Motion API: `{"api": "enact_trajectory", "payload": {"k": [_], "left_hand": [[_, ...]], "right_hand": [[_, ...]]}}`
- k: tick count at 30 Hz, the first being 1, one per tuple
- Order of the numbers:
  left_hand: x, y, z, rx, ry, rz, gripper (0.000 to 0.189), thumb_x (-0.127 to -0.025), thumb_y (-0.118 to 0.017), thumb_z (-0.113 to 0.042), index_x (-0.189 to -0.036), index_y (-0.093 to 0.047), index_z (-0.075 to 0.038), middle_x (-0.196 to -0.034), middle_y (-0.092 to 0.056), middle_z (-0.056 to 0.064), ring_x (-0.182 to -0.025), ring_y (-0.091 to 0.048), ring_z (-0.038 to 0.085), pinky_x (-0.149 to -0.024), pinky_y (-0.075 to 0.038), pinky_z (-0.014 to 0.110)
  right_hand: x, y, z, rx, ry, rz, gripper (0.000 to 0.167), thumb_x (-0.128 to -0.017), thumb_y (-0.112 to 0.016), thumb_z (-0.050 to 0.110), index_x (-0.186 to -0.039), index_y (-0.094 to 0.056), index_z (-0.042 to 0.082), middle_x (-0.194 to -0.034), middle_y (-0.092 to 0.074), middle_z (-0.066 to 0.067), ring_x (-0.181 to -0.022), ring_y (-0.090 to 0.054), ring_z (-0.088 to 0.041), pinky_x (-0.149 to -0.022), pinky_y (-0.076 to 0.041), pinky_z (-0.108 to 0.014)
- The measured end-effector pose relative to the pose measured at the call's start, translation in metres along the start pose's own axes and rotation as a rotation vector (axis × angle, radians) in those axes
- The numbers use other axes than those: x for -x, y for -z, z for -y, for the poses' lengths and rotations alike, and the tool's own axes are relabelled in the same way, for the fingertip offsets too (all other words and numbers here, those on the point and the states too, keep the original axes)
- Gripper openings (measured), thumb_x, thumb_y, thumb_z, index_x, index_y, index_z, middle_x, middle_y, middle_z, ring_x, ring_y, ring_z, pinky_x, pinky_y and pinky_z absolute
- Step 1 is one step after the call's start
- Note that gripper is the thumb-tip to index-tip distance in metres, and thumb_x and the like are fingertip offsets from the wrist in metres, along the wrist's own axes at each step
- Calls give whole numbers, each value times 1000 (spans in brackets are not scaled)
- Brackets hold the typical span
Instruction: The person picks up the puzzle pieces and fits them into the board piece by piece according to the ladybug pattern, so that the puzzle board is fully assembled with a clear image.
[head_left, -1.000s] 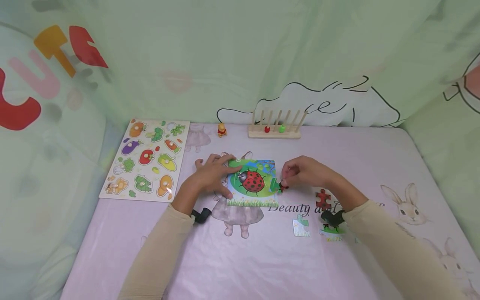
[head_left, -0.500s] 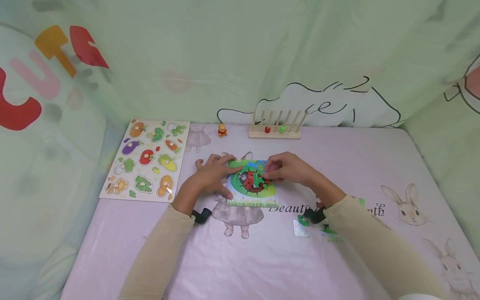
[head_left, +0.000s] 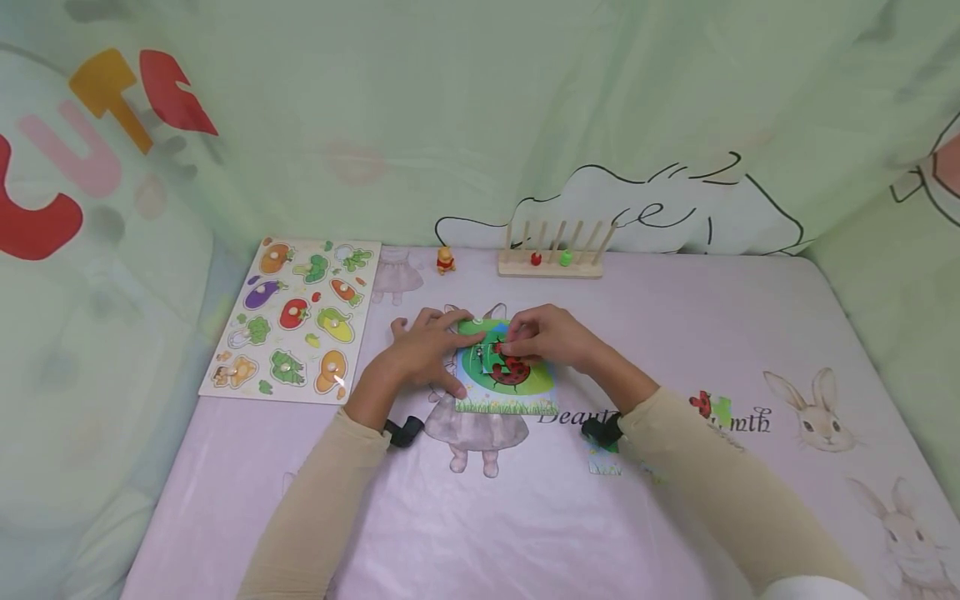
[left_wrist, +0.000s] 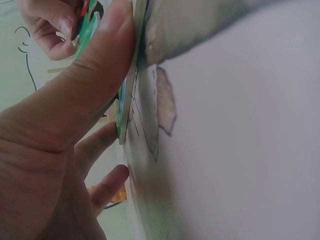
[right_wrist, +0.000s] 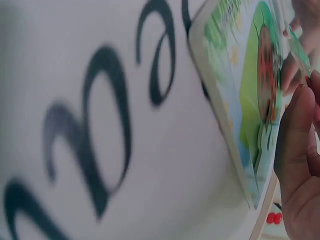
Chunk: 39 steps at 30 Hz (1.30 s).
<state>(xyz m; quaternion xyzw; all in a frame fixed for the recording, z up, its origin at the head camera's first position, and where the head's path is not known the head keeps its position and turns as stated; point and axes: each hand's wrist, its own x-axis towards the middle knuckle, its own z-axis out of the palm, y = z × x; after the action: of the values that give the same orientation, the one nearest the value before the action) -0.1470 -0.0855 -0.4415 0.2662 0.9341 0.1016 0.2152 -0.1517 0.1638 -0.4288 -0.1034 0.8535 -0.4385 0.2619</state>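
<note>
A square ladybug puzzle board [head_left: 525,407] lies flat in the middle of the cloth. My left hand [head_left: 423,346] rests spread over its left edge, thumb and fingertips pressing the board. In the left wrist view the thumb [left_wrist: 87,92] lies along the board's near edge, other fingers reaching beyond. My right hand [head_left: 555,337] pinches a green and red jigsaw piece [head_left: 491,360] over the upper middle of the picture. The right wrist view shows that piece [right_wrist: 299,52] tilted above the board's surface. The right fingers cover part of the ladybug.
Loose jigsaw pieces [head_left: 710,406] lie to the right, some partly under the right forearm. A vegetable knob puzzle [head_left: 311,296] sits at the left. Along the back stand a small bear figurine [head_left: 446,260] and a wooden peg rack [head_left: 551,268] with red and green beads.
My right hand has carried the jigsaw piece leftward, from beside the board's right edge to over the ladybug. The left hand and board have stayed in place.
</note>
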Motion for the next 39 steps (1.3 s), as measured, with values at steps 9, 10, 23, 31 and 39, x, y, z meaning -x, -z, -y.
{"api": "enact_trajectory", "payload": {"k": [9, 10, 23, 31, 39], "left_hand": [[0, 0, 1, 6, -2, -9, 101, -69, -85, -63, -155, -36, -46, -169, -20, -10, -149, -22, 29, -108, -20, 73], [0, -1, 1, 7, -3, -11, 101, -69, -85, -63, -155, -36, -46, -169, -20, -10, -149, -22, 29, -108, -20, 73], [0, -3, 1, 7, 2, -12, 101, -68, -85, -63, -155, -36, -47, -169, -19, -10, -149, -21, 29, -108, -19, 73], [-1, -3, 1, 0, 2, -10, 101, -68, -84, -64, -155, -36, -47, -170, -18, -9, -150, -21, 30, -108, -19, 73], [-1, -3, 2, -5, 7, -4, 101, -68, -84, -64, -155, -35, -47, -170, -18, -10, -149, -21, 30, -108, -20, 73]], "right_hand": [[-6, -15, 10, 14, -30, -35, 13, -89, -81, 19, -94, -76, 8, -76, -72, -4, -68, -71, -15, -67, -60, -31], [-6, -16, 11, 13, -32, -38, 13, -89, -81, 19, -94, -76, 8, -76, -72, -4, -68, -71, -14, -67, -61, -31], [-5, -21, 18, 191, -46, -105, 16, -84, -84, 21, -94, -77, 12, -84, -77, -1, -82, -68, -16, -71, -53, -27], [-5, -27, 18, 258, -47, -163, 13, -82, -85, 24, -86, -77, 13, -77, -73, 1, -79, -63, -17, -65, -49, -26], [-6, -31, 21, 291, -71, -177, 13, -83, -83, 24, -81, -77, 13, -79, -74, -1, -81, -63, -20, -64, -51, -27]]}}
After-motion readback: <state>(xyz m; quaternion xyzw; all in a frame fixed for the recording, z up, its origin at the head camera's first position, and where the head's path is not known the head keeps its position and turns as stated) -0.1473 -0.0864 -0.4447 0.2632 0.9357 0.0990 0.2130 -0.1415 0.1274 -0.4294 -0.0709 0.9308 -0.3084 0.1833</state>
